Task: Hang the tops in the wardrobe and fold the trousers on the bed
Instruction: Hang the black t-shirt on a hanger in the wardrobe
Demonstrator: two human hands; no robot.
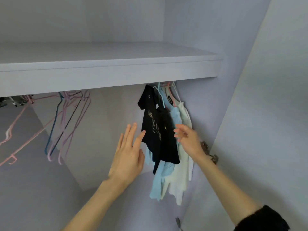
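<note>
3 tops hang bunched at the rail's right end under the wardrobe shelf (108,75): a black T-shirt (158,127) in front, a light blue top (160,182) and a white top (183,180) behind. The left hand (128,157), fingers straight, touches the T-shirt's edge; the right hand (187,139), loosely spread, holds nothing, probably straightening it. Empty hangers (66,124) hang left.

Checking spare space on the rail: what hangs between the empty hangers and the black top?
Nothing: in the head view, only bare wardrobe back wall shows between the empty hangers and the black top.
</note>
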